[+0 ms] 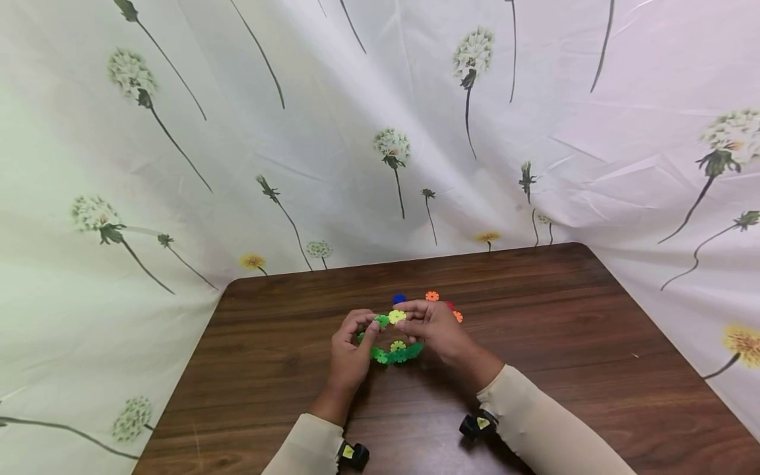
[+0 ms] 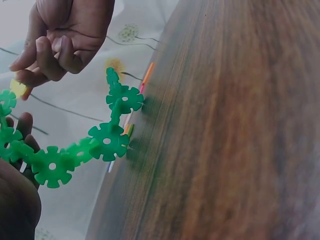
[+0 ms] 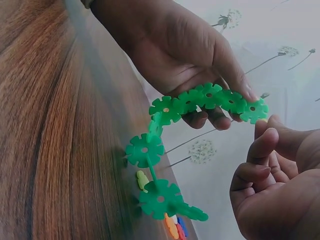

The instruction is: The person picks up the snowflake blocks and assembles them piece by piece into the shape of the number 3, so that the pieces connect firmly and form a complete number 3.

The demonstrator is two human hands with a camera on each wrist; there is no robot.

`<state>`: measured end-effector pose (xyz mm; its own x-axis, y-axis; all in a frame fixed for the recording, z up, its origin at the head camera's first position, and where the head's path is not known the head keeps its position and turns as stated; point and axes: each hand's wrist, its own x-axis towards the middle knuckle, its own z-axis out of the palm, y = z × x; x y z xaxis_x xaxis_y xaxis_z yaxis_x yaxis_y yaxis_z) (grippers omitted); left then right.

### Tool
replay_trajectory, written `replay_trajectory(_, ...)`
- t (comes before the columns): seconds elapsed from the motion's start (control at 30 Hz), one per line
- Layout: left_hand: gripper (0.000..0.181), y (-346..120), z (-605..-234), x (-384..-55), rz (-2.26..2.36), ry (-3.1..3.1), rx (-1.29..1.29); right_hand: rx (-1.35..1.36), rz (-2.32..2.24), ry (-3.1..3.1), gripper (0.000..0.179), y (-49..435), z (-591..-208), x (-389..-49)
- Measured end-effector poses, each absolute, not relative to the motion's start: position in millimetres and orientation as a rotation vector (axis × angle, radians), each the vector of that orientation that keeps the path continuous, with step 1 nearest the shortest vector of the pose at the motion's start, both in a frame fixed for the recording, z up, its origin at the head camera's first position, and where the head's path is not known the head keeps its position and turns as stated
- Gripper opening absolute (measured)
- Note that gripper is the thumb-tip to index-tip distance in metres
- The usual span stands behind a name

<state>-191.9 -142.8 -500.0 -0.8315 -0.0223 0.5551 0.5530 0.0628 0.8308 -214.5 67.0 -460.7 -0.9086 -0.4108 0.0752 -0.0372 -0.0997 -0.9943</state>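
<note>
A curved chain of green flower-shaped interlocking discs (image 1: 381, 356) hangs from my left hand (image 1: 350, 346), whose thumb and fingers pinch the disc at its upper end. My right hand (image 1: 442, 333) pinches a yellow flower-shaped disc (image 1: 397, 317) between thumb and fingers, its edge against that end green disc. Whether their slots are joined I cannot tell. The left wrist view shows the green chain (image 2: 52, 166) dipping close to the table, and the yellow disc (image 2: 18, 88) partly behind fingertips. From the right wrist, the yellow disc (image 3: 262, 120) is nearly hidden.
On the brown wooden table (image 1: 267, 396) lies a yellow-green disc (image 1: 398, 346), inside the chain's curve. Beyond the hands are a blue disc (image 1: 399, 299), an orange disc (image 1: 432, 296), a red piece (image 1: 449, 305) and another orange disc (image 1: 458, 316). A dandelion-print cloth (image 1: 356, 198) hangs behind.
</note>
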Motion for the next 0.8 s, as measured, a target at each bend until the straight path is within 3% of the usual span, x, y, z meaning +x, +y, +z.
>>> replay_trajectory(0.8,0.007,-140,-499,-191,-1.801,-1.904,-0.496,-0.342,-2.207,1.876,0.035,50,-461,-211)
